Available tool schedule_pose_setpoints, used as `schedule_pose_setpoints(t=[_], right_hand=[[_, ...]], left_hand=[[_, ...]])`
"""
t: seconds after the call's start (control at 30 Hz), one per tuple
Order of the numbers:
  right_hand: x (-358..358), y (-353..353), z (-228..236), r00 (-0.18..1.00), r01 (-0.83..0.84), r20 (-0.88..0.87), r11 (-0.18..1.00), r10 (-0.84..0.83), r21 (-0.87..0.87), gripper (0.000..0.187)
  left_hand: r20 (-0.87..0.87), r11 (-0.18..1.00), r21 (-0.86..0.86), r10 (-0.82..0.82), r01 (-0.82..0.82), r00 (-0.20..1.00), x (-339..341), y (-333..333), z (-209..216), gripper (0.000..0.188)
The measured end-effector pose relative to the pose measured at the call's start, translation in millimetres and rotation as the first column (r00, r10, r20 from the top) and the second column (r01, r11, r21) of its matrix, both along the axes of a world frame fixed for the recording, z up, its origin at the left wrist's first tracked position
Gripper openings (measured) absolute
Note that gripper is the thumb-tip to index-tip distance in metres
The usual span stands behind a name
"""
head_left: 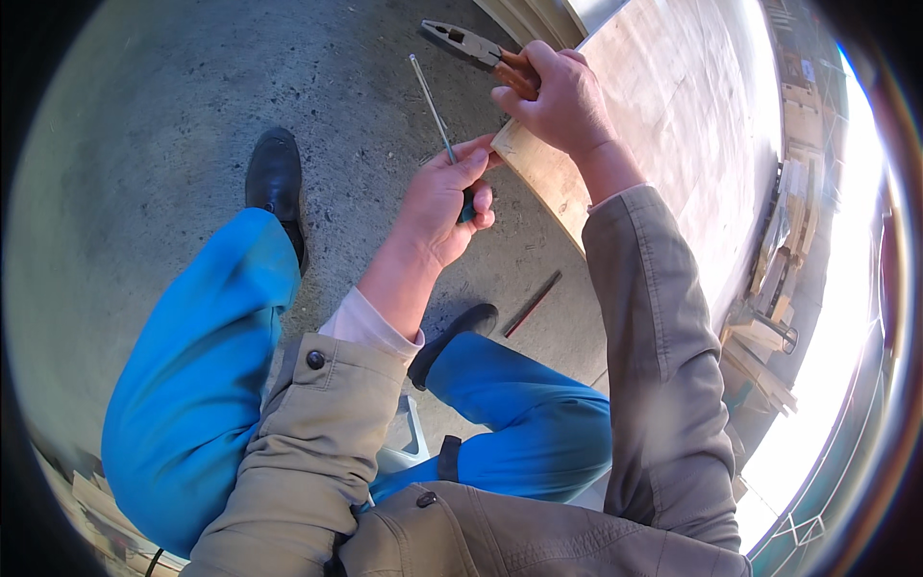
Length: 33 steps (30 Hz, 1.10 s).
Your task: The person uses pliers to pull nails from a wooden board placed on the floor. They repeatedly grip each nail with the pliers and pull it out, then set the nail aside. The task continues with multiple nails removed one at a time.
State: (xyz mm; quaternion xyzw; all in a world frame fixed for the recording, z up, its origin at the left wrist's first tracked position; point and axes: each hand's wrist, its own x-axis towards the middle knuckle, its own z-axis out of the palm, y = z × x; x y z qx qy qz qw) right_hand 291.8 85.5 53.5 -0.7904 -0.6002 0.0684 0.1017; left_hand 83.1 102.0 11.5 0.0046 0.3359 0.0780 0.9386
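My left hand (444,204) is closed round the dark green handle of a screwdriver (433,108), whose thin metal shaft points up and away to the left. Its index finger reaches to the near left corner of a pale wooden board (663,106). Over that corner, my right hand (567,101) grips combination pliers (471,45) by their orange-brown handles. The plier jaws point left, out past the board's edge, with nothing seen between them. Part of each handle is hidden inside my fingers.
A thin dark bar (532,303) lies on the concrete floor (183,125) between my right shoe and the board. Stacked timber offcuts (784,250) stand along the right side. Further wood strips (524,19) show behind the board's far left edge. A pale stool (411,428) shows between my legs.
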Motion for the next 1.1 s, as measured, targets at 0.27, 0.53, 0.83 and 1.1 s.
schedule_pose_setpoints(t=[0.27, 0.53, 0.83, 1.1], right_hand=[[-21.7, -18.1, 4.1, 0.997, -0.057, -0.058, 0.997, 0.055, -0.043, 0.033], [-29.5, -26.7, 4.4, 0.997, -0.060, -0.048, 0.998, 0.059, -0.027, 0.033], [-30.1, -24.7, 5.5, 0.998, -0.041, -0.040, 0.998, 0.039, -0.045, 0.031], [-33.2, -26.7, 6.3, 1.000, -0.027, -0.016, 1.000, 0.027, -0.013, 0.029]], left_hand=[[0.027, 0.978, 0.056, -0.203, 0.201, 0.979, -12.5, -10.1, -20.0, 0.015], [0.137, 0.991, 0.026, -0.136, 0.133, 0.981, -24.5, -32.4, -29.7, 0.018], [0.206, 0.996, -0.005, -0.081, 0.084, 0.975, -18.5, -29.1, -39.5, 0.016], [0.250, 0.986, 0.107, -0.149, 0.125, 0.957, -15.2, -25.3, -47.7, 0.015]])
